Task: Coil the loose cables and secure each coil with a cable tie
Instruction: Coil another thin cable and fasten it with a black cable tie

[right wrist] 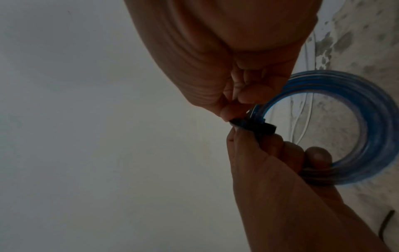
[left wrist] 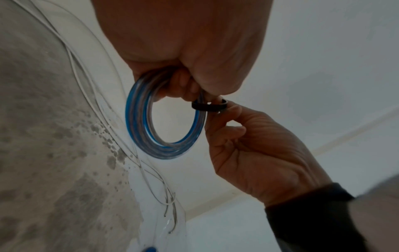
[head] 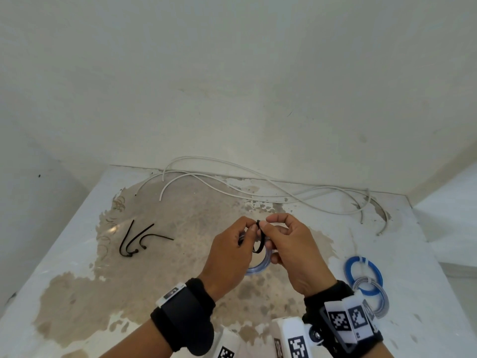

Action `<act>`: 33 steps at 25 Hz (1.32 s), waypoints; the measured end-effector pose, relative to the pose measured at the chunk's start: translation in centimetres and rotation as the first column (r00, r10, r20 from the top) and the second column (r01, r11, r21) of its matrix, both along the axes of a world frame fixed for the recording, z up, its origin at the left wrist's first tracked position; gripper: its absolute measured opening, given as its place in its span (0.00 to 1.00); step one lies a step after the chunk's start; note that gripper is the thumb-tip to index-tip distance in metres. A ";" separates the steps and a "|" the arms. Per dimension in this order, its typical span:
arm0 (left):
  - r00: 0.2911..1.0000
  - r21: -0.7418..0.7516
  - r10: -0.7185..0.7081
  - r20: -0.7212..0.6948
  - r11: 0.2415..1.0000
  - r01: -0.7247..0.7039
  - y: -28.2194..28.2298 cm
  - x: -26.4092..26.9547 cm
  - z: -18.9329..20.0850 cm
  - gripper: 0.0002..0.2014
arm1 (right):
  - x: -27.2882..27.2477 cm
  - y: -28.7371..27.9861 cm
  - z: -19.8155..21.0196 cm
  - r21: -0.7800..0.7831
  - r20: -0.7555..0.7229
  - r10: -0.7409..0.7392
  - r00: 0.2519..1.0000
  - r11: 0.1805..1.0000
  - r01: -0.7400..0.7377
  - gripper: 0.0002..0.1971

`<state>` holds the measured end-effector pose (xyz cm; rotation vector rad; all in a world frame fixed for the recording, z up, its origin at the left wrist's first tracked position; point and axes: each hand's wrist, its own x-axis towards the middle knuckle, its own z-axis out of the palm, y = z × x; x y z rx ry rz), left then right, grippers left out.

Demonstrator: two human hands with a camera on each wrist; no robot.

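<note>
- Pale plaster walls meet behind a white counter whose paint has worn away in a wide, mottled tan patch through the middle.
- Over that patch, above the surface, the left hand grips a small round coil of clear, glossy tubing with blue lines in it, its fingers curled through the ring.
- A flat black cable tie loops around the coil's bundled turns; the left thumb and forefinger pinch one part of the strap.
- The right hand pinches the tie from the other side with thumb and forefinger, its remaining fingers curled inward.
- Thin white cables sprawl in loose curves along the back edge.
- Three spare black ties, bent and narrow, lie toward the left edge.
- Two finished coils, one bright blue and one grey-white, overlap near the right edge.
</note>
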<state>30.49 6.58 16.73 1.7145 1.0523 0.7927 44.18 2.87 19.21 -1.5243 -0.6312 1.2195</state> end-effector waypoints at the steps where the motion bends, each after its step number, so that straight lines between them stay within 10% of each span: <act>1: 1.000 -0.011 -0.003 0.004 1.000 0.003 -0.1 0.0 0.0 0.10 | 0.0 0.0 -0.1 -0.003 0.002 -0.004 1.000 1.000 0.004 0.07; 6: 0.998 -0.121 -0.056 -0.038 0.991 0.051 -0.1 -0.1 -0.2 0.11 | 0.5 0.2 -0.2 -0.095 0.125 0.096 0.987 0.992 -0.085 0.09; 13: 0.981 -0.155 -0.170 -0.089 0.976 0.155 -0.2 -0.8 -0.7 0.11 | 3.1 0.9 -0.4 -0.296 -0.083 0.252 0.964 0.918 -0.265 0.07; 26: 0.972 -0.146 -0.225 -0.063 0.966 0.214 -0.6 -0.7 -0.4 0.10 | 2.6 2.3 -0.8 -0.187 -0.034 0.093 0.995 0.978 -0.097 0.14; 33: 0.984 -0.455 -0.162 0.076 0.873 0.179 -0.6 -0.6 -0.8 0.14 | 2.9 1.3 -1.1 -0.183 -0.022 0.152 0.988 0.971 -0.154 0.17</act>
